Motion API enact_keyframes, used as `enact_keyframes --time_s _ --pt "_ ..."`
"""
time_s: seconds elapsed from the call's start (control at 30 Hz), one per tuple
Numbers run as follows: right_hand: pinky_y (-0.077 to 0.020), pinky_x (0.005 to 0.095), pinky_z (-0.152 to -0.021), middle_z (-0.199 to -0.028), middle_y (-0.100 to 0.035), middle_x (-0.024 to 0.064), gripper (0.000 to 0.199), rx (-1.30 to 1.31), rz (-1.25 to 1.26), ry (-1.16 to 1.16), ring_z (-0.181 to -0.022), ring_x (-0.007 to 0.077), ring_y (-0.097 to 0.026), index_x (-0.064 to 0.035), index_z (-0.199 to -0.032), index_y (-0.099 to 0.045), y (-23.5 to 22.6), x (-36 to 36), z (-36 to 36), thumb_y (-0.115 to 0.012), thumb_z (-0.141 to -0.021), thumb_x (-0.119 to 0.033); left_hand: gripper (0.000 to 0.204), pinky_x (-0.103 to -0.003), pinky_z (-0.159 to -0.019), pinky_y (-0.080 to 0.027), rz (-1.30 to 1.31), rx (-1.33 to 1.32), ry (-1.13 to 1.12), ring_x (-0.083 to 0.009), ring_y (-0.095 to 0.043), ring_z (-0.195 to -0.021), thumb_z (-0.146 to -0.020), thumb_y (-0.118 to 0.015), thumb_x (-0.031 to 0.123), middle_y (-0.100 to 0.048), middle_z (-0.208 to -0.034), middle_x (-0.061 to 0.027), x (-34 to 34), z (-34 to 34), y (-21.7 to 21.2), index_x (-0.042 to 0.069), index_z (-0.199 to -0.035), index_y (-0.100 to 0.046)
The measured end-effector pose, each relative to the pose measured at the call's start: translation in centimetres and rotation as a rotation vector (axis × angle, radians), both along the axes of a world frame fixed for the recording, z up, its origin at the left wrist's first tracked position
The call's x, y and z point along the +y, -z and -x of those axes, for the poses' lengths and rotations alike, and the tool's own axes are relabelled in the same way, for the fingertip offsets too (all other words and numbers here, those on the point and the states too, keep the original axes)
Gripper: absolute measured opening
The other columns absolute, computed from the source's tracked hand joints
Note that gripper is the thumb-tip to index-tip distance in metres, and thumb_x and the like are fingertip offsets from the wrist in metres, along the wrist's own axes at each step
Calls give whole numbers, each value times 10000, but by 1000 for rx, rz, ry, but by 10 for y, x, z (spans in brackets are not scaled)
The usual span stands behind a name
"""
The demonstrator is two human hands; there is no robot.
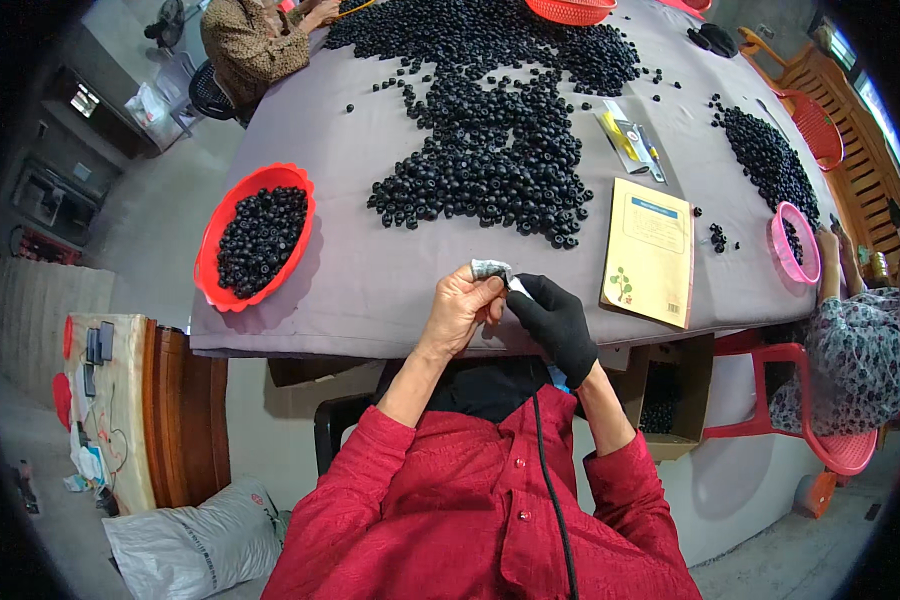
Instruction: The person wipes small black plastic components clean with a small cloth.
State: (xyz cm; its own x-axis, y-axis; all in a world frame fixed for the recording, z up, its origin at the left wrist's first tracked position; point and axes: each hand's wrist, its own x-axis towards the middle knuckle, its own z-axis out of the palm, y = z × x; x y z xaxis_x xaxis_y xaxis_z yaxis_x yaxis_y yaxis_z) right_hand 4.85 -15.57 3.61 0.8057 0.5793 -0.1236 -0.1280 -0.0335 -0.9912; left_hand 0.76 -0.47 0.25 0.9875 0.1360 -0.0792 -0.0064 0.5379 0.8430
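Note:
My bare left hand (460,312) is closed, pinching a small whitish-grey scrap, perhaps cloth or paper (488,268), just above the table's near edge. Right beside it, my right hand (558,328), in a black glove, is closed with its fingertips against the left fingers. A bit of white shows at those fingertips, but what they hold is too small and covered to tell. Beyond my hands spreads a large pile of small round black pieces (490,180), several with a hole in the end. A red scalloped basket (204,262) of the same pieces stands at the left.
A yellow booklet (650,250) and a packaged tool with a yellow part (625,140) lie right of the pile. Farther right are a smaller black heap (765,155) and a pink basket (778,240). Other people sit at the far left and right. A red chair (760,390) stands right.

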Motion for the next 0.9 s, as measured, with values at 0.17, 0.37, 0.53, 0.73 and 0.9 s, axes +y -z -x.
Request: enact_keyframes --time_s 0.17,0.37,0.53,0.73,0.9 --pt "-431 238 -740 -936 -602 56 269 -69 -25 -4 -840 97 -534 18 -1037 -559 5 2 2 -554 -842 -167 88 -192 -449 -408 72 8 11 -78 -501 -504 -842 -566 85 -571 -681 -40 2 2 1 16 -896 -573" --pt "-428 240 -749 -931 -601 52 277 5 -15 84 -841 99 -530 9 -1054 -553 10 -1 2 -548 -848 -175 100 -214 -460 -364 302 -16 48 -68 -443 -494 -842 -573 97 -549 -683 -35 4 3 6 30 -916 -576" --pt "-433 247 -754 -940 -610 61 283 -44 12 -34 -855 94 -530 10 -1062 -557 2 0 8 -559 -845 -173 106 -208 -475 -337 306 -29 75 -57 -414 -499 -855 -552 100 -546 -696 -28 7 5 9 33 -935 -575" --pt "-454 258 -749 -925 -631 74 279 -142 13 -6 -836 95 -561 3 -1054 -566 5 4 9 -560 -846 -183 113 -203 -481 -334 299 -24 89 -48 -401 -495 -863 -530 78 -537 -688 -10 6 6 5 38 -958 -576" --pt "-460 261 -737 -910 -633 93 275 -180 34 -15 -819 105 -577 4 -1049 -565 2 4 9 -561 -844 -180 111 -210 -483 -342 251 -12 91 -47 -401 -493 -867 -518 67 -510 -657 13 7 8 6 38 -956 -578"
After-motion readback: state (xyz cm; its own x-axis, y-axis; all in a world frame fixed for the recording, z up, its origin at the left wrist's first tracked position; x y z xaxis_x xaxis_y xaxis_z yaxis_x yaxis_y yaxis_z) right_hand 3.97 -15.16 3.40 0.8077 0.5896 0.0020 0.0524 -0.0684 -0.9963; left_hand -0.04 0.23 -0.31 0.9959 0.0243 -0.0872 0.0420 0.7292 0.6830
